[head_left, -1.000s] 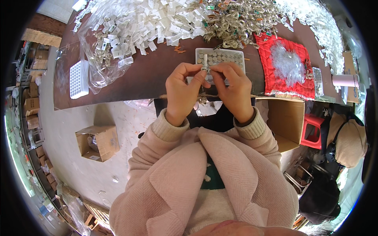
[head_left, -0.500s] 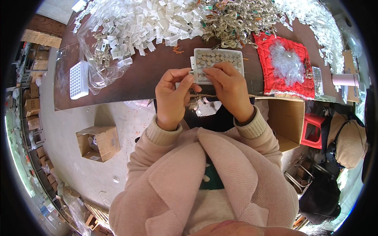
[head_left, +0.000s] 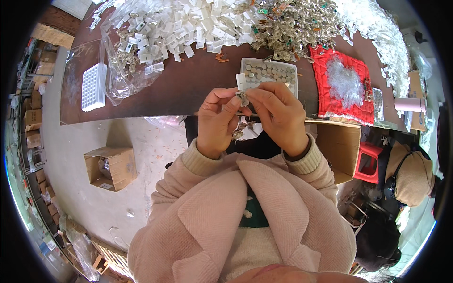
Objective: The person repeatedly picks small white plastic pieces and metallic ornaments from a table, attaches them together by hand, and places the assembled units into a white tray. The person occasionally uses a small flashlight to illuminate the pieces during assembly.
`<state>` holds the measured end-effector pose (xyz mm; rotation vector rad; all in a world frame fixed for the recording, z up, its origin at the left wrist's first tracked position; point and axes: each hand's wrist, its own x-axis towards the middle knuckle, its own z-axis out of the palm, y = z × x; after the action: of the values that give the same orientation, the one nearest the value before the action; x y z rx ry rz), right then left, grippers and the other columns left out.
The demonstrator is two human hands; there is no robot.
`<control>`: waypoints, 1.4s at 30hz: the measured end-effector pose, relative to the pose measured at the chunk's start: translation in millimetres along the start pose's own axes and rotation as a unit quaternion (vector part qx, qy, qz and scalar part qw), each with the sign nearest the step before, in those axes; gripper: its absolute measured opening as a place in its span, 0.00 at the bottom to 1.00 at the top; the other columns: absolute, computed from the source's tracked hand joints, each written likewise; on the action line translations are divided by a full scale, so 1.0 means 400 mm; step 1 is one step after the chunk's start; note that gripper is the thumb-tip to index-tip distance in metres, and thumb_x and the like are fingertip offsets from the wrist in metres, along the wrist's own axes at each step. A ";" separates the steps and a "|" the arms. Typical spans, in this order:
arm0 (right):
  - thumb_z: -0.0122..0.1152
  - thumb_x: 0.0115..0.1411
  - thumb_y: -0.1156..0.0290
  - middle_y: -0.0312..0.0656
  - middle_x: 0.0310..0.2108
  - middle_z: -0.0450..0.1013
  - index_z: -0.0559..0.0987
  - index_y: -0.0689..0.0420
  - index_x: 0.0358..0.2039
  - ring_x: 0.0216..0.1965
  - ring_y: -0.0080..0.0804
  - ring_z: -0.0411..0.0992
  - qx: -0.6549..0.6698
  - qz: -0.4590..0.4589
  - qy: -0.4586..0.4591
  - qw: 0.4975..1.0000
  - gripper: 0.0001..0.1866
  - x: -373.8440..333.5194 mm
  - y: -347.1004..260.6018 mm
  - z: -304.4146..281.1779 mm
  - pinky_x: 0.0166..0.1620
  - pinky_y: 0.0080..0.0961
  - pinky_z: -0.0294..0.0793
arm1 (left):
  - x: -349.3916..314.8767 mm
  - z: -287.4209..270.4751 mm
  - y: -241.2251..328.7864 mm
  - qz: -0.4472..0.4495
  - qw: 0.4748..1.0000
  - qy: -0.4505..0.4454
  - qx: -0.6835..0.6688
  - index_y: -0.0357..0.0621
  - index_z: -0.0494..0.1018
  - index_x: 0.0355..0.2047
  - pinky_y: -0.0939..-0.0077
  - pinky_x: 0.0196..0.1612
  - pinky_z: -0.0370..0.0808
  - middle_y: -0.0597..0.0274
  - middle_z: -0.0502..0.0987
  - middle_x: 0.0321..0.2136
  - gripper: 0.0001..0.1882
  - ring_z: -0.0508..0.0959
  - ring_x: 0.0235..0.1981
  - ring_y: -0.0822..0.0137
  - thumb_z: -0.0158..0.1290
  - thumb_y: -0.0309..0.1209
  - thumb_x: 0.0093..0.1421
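fingers [head_left: 267, 97], brown table [head_left: 188, 80], pale floor [head_left: 71, 141]

Place looking like small-parts workshop. White plastic pieces [head_left: 203, 23] lying heaped across brown table [head_left: 179, 89]; tangled pale strap-like parts [head_left: 297, 28] piling up beside them. Shallow tray [head_left: 296, 78] holding many round discs [head_left: 269, 70]. Stacked white gridded trays [head_left: 94, 88] standing near table's left end. Cardboard box [head_left: 120, 167] sitting on floor [head_left: 118, 203], orange scraps [head_left: 163, 148] littering it. More cartons [head_left: 33, 116] crowding left side. Left hand [head_left: 214, 122] and right hand [head_left: 281, 118] working small white piece [head_left: 241, 81].
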<state>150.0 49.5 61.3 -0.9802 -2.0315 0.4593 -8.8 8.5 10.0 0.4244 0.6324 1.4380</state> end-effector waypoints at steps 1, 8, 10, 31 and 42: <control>0.67 0.55 0.83 0.43 0.36 0.77 0.84 0.57 0.40 0.33 0.36 0.78 0.002 -0.003 -0.010 1.000 0.12 0.000 -0.005 0.000 0.34 0.26 0.78 | -0.001 0.003 -0.003 0.000 1.000 0.003 -0.005 0.40 0.72 0.45 0.91 0.15 0.59 0.57 0.80 0.37 0.08 0.80 0.29 0.76 0.54 0.24 0.67; 0.66 0.54 0.85 0.44 0.36 0.80 0.83 0.60 0.41 0.34 0.36 0.80 0.037 0.008 0.058 0.998 0.14 0.004 -0.019 0.010 0.36 0.27 0.79 | -0.006 0.005 0.009 -0.011 0.999 -0.007 -0.030 0.40 0.72 0.46 0.91 0.15 0.59 0.59 0.80 0.36 0.08 0.80 0.29 0.76 0.54 0.26 0.68; 0.65 0.54 0.84 0.44 0.34 0.80 0.82 0.59 0.43 0.33 0.39 0.80 0.042 -0.011 0.076 0.996 0.15 0.005 -0.019 0.013 0.36 0.30 0.79 | -0.008 0.008 0.011 -0.024 0.999 -0.011 -0.036 0.40 0.72 0.46 0.91 0.15 0.59 0.59 0.80 0.36 0.08 0.80 0.30 0.75 0.54 0.27 0.68; 0.69 0.51 0.80 0.37 0.31 0.74 0.85 0.53 0.40 0.34 0.38 0.72 -0.178 -0.019 0.042 0.983 0.14 0.035 0.085 0.055 0.36 0.32 0.72 | 0.007 -0.029 -0.012 -0.005 0.996 0.050 -0.070 0.42 0.72 0.45 0.92 0.15 0.60 0.50 0.82 0.40 0.07 0.78 0.27 0.76 0.54 0.27 0.68; 0.68 0.52 0.82 0.41 0.31 0.77 0.82 0.57 0.36 0.32 0.39 0.75 -0.076 -0.002 0.026 0.997 0.10 0.048 0.047 0.045 0.36 0.31 0.75 | 0.011 -0.033 -0.005 -0.020 0.995 0.039 -0.085 0.40 0.72 0.46 0.91 0.14 0.60 0.51 0.80 0.40 0.07 0.80 0.30 0.73 0.52 0.25 0.68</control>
<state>137.7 76.6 49.2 -1.0674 -2.0447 0.2784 -15.6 11.5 -2.0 0.2224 0.5728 1.4627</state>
